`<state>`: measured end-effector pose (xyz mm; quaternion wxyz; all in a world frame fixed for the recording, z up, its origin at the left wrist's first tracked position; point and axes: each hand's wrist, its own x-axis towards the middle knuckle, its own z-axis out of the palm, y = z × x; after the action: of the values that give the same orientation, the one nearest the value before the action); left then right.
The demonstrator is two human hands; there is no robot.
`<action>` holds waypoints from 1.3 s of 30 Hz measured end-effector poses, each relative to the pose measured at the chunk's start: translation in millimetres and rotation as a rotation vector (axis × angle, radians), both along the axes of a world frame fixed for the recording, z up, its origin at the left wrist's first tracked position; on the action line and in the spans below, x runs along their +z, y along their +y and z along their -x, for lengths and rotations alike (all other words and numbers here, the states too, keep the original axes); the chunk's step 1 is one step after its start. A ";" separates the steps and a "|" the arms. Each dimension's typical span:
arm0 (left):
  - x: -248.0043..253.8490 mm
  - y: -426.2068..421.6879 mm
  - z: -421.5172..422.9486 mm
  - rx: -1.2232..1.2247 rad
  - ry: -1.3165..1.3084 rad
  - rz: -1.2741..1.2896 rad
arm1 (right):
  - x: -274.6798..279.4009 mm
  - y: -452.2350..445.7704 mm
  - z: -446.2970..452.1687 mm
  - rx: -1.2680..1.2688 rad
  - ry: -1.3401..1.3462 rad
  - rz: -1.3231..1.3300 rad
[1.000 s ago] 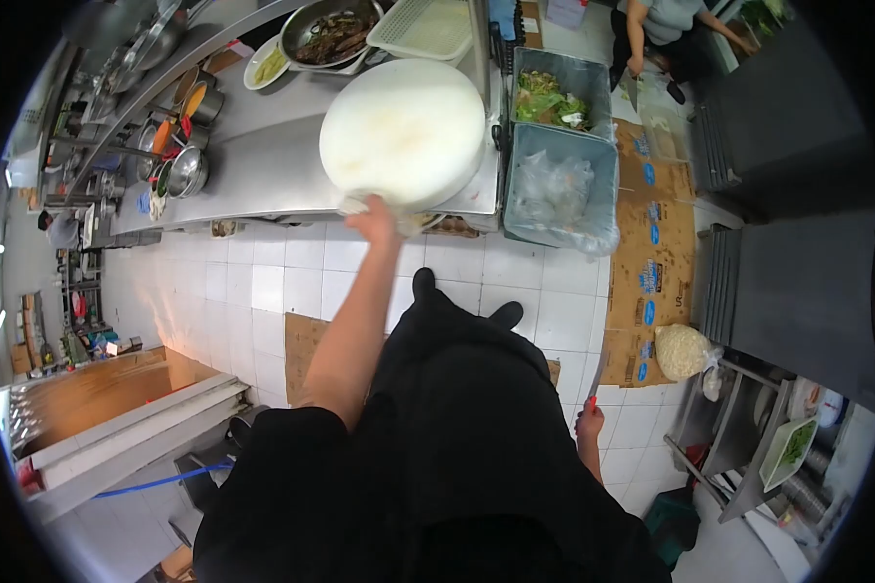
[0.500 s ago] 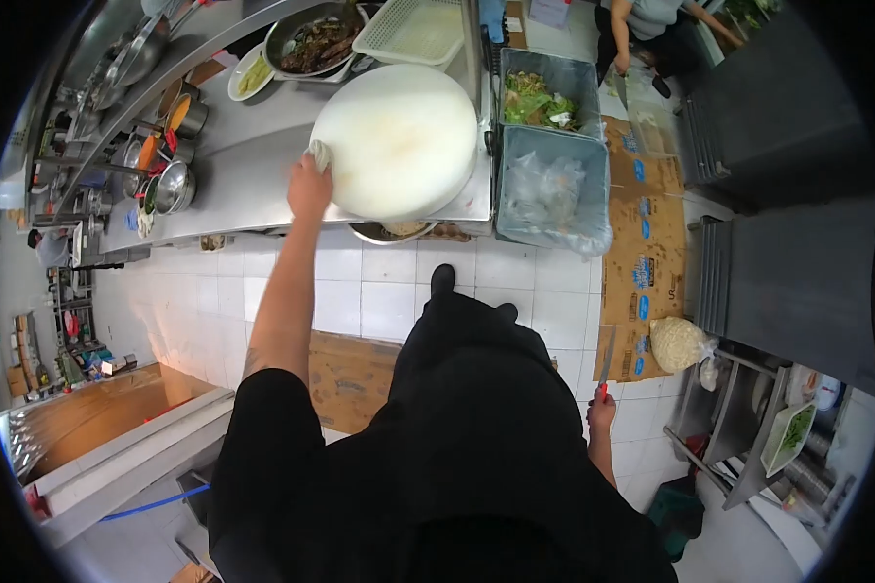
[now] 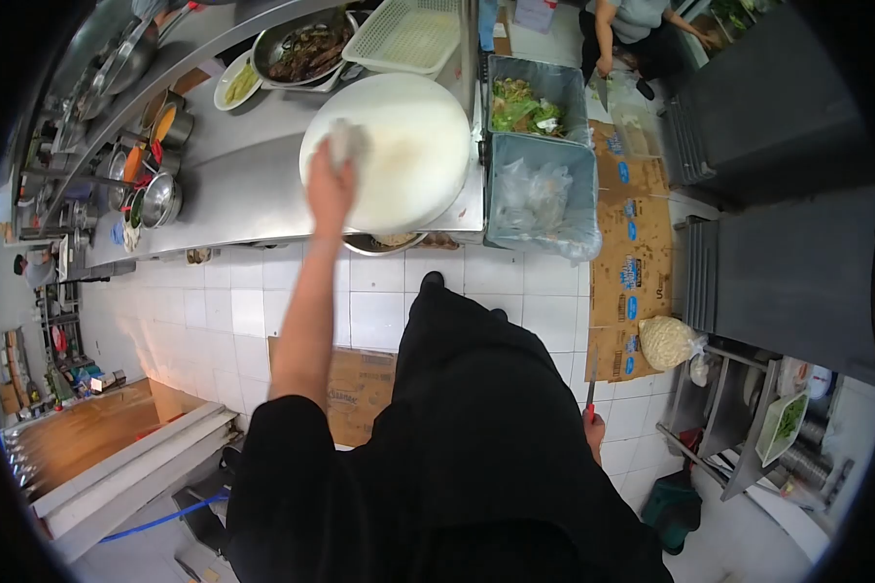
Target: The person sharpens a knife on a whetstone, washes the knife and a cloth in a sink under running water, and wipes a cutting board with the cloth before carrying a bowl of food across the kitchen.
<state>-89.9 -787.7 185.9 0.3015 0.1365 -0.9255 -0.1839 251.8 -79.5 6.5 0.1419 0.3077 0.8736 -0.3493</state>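
Note:
My left hand [image 3: 332, 192] is closed on a greyish cloth [image 3: 347, 144], blurred by motion, over the left part of a thick round white cutting board [image 3: 413, 146]. The board rests on a steel counter [image 3: 243, 189] and bears faint yellowish stains. Down at my right side, my right hand [image 3: 594, 428] grips the red handle of a knife [image 3: 590, 400]. Its blade points away from me, above the floor.
Right of the board stand two grey bins, one with vegetable scraps [image 3: 525, 105], one with plastic bags [image 3: 535, 194]. Pots [image 3: 160, 199] line the counter's left. Flattened cardboard [image 3: 632, 262] and a filled bag [image 3: 666, 343] lie on the floor. Another person [image 3: 632, 24] crouches at top right.
My left hand has moved with the cloth from the board's left edge inward over its surface. My right hand with the knife is slightly lower in view.

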 end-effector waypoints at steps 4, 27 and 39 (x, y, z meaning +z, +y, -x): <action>-6.8 11.2 5.6 0.349 -0.476 -0.020 | 4.5 -1.7 7.6 -0.175 -0.097 0.098; -24.1 102.0 161.1 -0.434 -0.382 -0.537 | 11.9 -148.3 -92.6 -0.163 -0.263 -0.144; -38.4 62.8 155.8 -0.344 -0.335 -0.125 | 40.0 -180.9 -3.2 -0.274 0.142 0.116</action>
<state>-245.7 -724.9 147.5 0.0990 0.0237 -0.9591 -0.2642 255.0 -260.3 46.5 0.0485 0.3900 0.8096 -0.4360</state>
